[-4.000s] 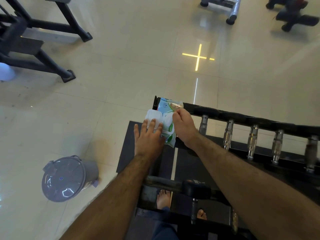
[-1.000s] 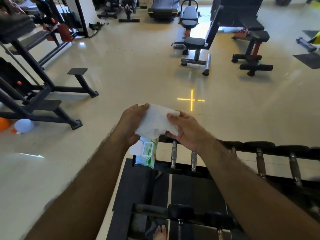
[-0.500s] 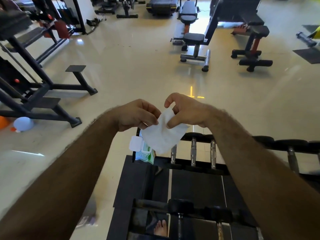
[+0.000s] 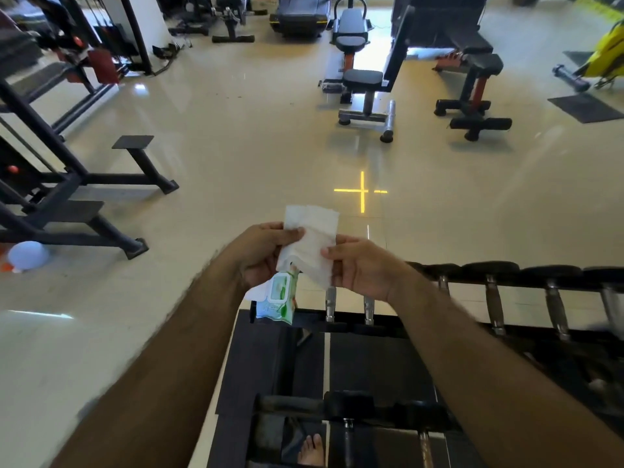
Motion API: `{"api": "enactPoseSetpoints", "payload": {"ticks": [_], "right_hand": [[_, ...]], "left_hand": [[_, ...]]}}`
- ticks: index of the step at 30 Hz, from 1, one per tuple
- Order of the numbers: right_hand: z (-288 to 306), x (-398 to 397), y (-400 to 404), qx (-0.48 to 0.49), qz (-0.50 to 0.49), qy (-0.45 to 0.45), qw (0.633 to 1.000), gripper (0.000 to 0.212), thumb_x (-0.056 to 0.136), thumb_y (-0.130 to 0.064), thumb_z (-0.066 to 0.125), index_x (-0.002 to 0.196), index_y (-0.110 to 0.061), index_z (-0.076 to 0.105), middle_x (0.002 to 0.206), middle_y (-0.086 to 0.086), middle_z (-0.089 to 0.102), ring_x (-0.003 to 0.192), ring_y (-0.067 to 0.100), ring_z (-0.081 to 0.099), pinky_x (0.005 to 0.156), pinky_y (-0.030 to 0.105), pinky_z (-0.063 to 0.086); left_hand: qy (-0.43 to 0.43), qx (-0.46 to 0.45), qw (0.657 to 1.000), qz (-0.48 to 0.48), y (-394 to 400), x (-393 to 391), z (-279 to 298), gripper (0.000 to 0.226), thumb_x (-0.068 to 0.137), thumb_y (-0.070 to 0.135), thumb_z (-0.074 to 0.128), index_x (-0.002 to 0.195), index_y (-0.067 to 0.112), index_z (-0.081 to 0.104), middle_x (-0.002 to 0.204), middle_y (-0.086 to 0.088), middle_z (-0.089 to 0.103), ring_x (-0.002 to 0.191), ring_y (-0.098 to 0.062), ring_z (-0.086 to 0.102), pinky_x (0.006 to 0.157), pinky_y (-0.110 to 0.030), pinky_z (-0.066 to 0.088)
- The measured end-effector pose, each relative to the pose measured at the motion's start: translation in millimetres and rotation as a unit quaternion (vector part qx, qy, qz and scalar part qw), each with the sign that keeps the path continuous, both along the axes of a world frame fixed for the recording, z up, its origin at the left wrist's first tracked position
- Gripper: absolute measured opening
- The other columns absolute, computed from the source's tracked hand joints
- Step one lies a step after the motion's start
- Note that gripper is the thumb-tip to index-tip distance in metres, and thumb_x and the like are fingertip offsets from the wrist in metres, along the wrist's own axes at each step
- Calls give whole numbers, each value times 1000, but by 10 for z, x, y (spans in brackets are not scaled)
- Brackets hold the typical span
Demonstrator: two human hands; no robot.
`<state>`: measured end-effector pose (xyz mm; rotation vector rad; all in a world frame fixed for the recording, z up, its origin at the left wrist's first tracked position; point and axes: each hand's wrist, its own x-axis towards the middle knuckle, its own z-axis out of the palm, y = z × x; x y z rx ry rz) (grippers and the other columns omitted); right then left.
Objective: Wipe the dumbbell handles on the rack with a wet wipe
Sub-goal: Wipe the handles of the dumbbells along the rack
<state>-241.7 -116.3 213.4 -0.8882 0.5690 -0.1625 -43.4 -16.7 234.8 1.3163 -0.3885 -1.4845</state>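
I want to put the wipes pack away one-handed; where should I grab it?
Grip the wipes pack across its soft middle, coming from above and the left. It leans at the rack's end with its flip lid open; the dumbbell handles crowd its right side.

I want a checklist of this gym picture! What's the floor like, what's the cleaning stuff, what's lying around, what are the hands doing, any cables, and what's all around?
Surface: glossy beige tiled floor with a yellow cross of light.
Job's things: white wet wipe held up above the rack; green wipes pack on the dumbbell rack at its left end, lid open; metal dumbbell handles in a row, none being touched.
Clutter: pale blue ball on the floor, far left.
Grippers: left hand and right hand each pinch a side of the wipe.
Cables: cords by the white pillar, too small to trace.
Surroundings: weight benches, black machine frames, a bare foot below.
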Motion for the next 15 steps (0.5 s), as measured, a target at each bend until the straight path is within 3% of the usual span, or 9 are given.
{"api": "enactPoseSetpoints", "payload": {"ticks": [4,8,10,11,13,15], "right_hand": [[-155,75,95,56,-93,30,994,45,96,1,69,140,-1,62,140,21,68,128,41,67,106,50,58],[-161,115,164,78,-202,68,974,31,97,4,67,129,3,63,130,22,69,112,34,71,104,48,58],[-211,104,189,-67,-225,159,959,39,94,-11,80,128,-10,61,130,17,65,110,30,69,96,51,63],[-250,77,190,-198,-210,210,934,52,89,-27,88,131,-20,60,134,11,61,113,26,66,93,48,63],[-306,38,187,-415,-112,223,875,72,74,-57,92,137,-42,60,150,-4,47,132,17,50,102,39,52],[-312,55,162,-437,-35,158,885,61,75,-52,94,130,-40,71,155,-12,44,139,15,47,108,38,51]], "left_hand": [[68,43,997,6,74,18,-132,57,90,14,72,141,-8,57,140,-25,63,120,-35,67,96,-43,61],[13,37,995,94,87,8,-216,74,81,-1,81,145,-5,45,126,-29,67,95,-32,78,74,-41,66],[-60,47,993,90,91,-24,-201,76,80,-6,83,144,5,45,124,-28,67,92,-33,79,73,-41,65],[-95,49,992,74,95,-44,-182,73,80,-6,84,142,6,48,123,-28,68,92,-34,79,74,-43,65],[-136,46,989,38,91,-64,-119,66,81,-5,84,138,10,52,118,-28,71,93,-37,78,77,-47,66],[-141,34,989,1,75,-73,-30,60,83,-4,83,133,12,55,107,-24,74,90,-37,78,76,-48,66]]}}
